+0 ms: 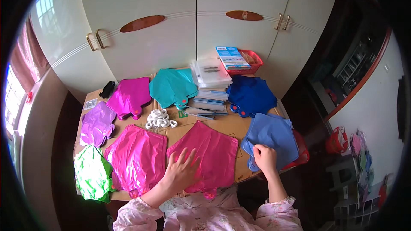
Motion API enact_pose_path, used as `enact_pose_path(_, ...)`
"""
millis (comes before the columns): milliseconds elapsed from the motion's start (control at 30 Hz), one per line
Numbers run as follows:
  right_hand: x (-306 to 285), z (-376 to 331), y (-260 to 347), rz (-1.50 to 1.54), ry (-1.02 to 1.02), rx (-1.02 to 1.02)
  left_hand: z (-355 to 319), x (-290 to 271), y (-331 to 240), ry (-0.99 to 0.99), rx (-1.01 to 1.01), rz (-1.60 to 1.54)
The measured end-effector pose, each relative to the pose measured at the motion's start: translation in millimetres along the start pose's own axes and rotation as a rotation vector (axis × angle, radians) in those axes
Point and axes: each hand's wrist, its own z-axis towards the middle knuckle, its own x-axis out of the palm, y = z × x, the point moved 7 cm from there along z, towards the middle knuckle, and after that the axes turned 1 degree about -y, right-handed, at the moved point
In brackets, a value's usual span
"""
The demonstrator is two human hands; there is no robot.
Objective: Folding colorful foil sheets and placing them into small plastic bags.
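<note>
Flat, uninflated foil balloons lie in piles on a cardboard-covered table. My left hand (182,172) is over a hot-pink foil balloon (212,149), its fingers spread and holding nothing. At the right, my right hand (264,158) is closed at the near edge of a light blue foil balloon (274,134), which it seems to pinch; the fingertips are hidden. Another bright pink foil balloon (136,156) lies left of my left hand. A small heap of white rings (159,119) sits beyond the pink ones.
Around the edge lie lime green (92,173), lilac (97,124), magenta (129,96), teal (173,86) and dark blue (252,94) balloons. Clear bags (209,72) top a stack of flat packs (212,98) beside a red basket (255,62). Cabinet doors (141,0) stand behind.
</note>
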Motion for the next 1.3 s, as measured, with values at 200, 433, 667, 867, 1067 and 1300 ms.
enact_pose_path(200,-1,-4,-13,0.174,-0.065,0.187,87,-10,-29,0.025,0.234,-0.204)
enact_pose_path(433,0,-5,-25,0.264,-0.056,0.292,154,24,-69,-0.229,0.440,-0.239)
enact_pose_path(667,-9,-8,-42,0.506,-0.047,0.384,164,27,-95,0.068,0.527,-0.103)
enact_pose_path(867,-40,-6,-115,1.068,-0.116,0.712,151,37,-99,-0.252,0.611,0.042)
enact_pose_path(1067,-155,27,-243,0.914,-0.258,0.702,153,41,-101,-0.198,0.613,0.063)
enact_pose_path(1300,-274,114,-230,-0.021,-0.894,0.176,153,38,-103,-0.210,0.596,0.002)
